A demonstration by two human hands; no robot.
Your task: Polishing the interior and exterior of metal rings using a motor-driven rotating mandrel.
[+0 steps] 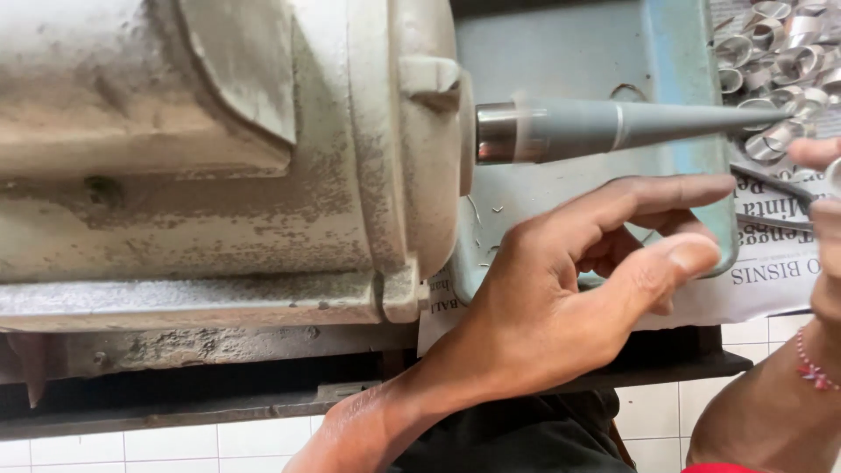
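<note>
We are holding our left hand (569,280) open, fingers loosely curled, just below the grey tapered spindle (631,127); we cannot tell our right hand's (823,219) grip.

My left hand (569,289) hangs open just below the grey tapered spindle (631,125) jutting from the worn motor housing (228,158). My right hand (823,219), at the frame edge, touches tweezers (775,197) near metal rings (780,61).

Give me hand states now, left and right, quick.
Left hand: open, fingers loosely curled, holding nothing, just below the grey tapered spindle.
Right hand: mostly out of frame at the right edge; grip cannot be told.
</note>
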